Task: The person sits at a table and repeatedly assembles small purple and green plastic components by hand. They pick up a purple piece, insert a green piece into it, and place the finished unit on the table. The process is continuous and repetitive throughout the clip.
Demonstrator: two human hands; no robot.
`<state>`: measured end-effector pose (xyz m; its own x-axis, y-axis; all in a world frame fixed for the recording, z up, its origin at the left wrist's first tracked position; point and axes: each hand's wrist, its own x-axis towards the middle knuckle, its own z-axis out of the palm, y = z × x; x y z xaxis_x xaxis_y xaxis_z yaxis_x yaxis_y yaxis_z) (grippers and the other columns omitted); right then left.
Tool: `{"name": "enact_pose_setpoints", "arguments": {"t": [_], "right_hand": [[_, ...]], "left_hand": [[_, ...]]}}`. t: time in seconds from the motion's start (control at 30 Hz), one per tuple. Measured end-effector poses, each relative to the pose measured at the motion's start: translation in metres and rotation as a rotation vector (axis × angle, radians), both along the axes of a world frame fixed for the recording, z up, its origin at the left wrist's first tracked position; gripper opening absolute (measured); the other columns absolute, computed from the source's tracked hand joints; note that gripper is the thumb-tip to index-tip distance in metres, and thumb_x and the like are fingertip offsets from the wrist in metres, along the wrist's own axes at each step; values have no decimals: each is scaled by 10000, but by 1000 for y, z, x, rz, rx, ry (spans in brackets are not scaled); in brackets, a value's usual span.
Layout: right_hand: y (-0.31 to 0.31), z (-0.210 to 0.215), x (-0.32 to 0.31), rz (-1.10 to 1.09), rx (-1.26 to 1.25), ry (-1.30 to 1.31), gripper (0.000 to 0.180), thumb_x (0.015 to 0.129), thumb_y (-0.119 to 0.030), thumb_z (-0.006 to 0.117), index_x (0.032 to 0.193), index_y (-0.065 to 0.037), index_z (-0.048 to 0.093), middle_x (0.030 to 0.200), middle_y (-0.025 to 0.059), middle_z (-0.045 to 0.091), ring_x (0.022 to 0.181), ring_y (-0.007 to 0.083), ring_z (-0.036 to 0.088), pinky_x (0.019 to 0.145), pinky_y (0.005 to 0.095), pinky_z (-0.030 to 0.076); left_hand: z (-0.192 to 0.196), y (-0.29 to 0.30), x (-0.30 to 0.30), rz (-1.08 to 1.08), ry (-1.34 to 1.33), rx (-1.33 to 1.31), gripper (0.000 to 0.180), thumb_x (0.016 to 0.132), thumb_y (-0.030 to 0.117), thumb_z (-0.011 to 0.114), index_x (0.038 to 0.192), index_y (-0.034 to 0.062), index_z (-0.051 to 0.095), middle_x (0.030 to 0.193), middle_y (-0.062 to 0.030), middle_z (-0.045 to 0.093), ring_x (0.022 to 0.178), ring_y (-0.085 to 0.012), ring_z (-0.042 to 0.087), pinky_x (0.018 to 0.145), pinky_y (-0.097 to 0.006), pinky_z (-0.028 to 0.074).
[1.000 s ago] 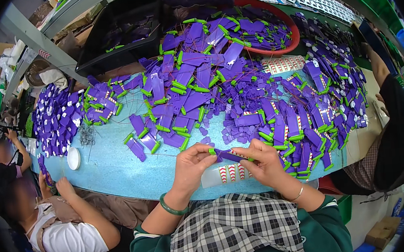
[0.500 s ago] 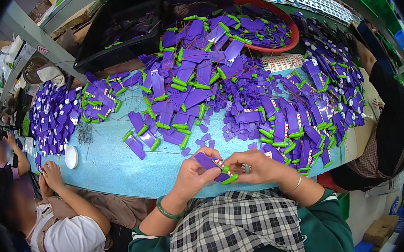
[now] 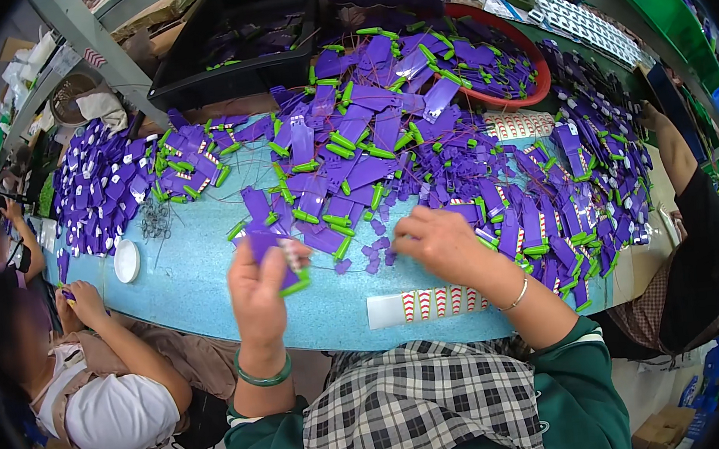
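On blue table [image 3: 183,285]: left hand [image 3: 260,299] fingers pinch purple tag [image 3: 281,262]; right hand [image 3: 441,243] fingers curled over loose purple pieces [image 3: 375,253].

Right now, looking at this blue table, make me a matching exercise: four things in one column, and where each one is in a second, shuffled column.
Things:
1. purple tag with green end
2. white round lid
3. red-rimmed basin
4. strip of red and white stickers

Places:
A. far side of the table, full of purple tags
B. near edge of the table, below the right hand
C. held in the left hand
D. left part of the table, near a co-worker

Pairs: 1-C, 2-D, 3-A, 4-B
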<state>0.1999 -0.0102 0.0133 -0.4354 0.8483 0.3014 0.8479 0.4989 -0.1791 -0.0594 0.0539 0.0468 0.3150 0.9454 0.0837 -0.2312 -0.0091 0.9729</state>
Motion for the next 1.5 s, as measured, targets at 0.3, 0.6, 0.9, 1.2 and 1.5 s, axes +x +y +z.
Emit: {"name": "enact_pose_setpoints", "arguments": {"t": [0.3, 0.6, 0.9, 1.2, 1.5], "right_hand": [[3, -21, -13, 11, -73, 186, 160, 747, -48, 600, 893, -64, 664, 818, 40, 567, 779, 203, 583, 636, 330, 498], [-33, 17, -9, -184, -427, 947, 201, 788, -12, 714, 980, 7, 659, 802, 64, 621, 696, 132, 606, 606, 269, 492], [-46, 27, -10, -228, -297, 649, 254, 747, -75, 776, 886, -28, 569, 735, 67, 604, 629, 173, 605, 562, 276, 502], [-51, 15, -15, -207, -387, 776, 157, 811, -88, 703, 811, 0, 574, 706, 103, 564, 607, 216, 584, 534, 310, 450], [-53, 31, 49, -334, -381, 661, 85, 819, -81, 654, 828, 4, 659, 751, 109, 636, 711, 234, 624, 651, 329, 485]], "left_hand": [[-25, -6, 10, -18, -223, -30, 175, 1025, 191, 396, 1097, 43, 456, 854, -84, 582, 792, -176, 600, 725, -338, 514], [-59, -45, 57, -466, 312, -104, 123, 975, 111, 448, 1008, 11, 513, 804, -65, 615, 684, -143, 598, 640, -289, 492], [-40, -50, 68, -565, 605, 421, 137, 890, 149, 547, 931, 23, 512, 741, -190, 574, 685, -403, 581, 589, -468, 431], [-47, -59, 69, -595, 458, 221, 181, 928, 192, 542, 895, 19, 583, 648, -139, 631, 596, -317, 634, 551, -387, 483], [-40, -17, 52, -355, 752, 320, 304, 884, 298, 631, 1041, 54, 538, 846, -162, 661, 785, -363, 643, 665, -435, 493]]}}
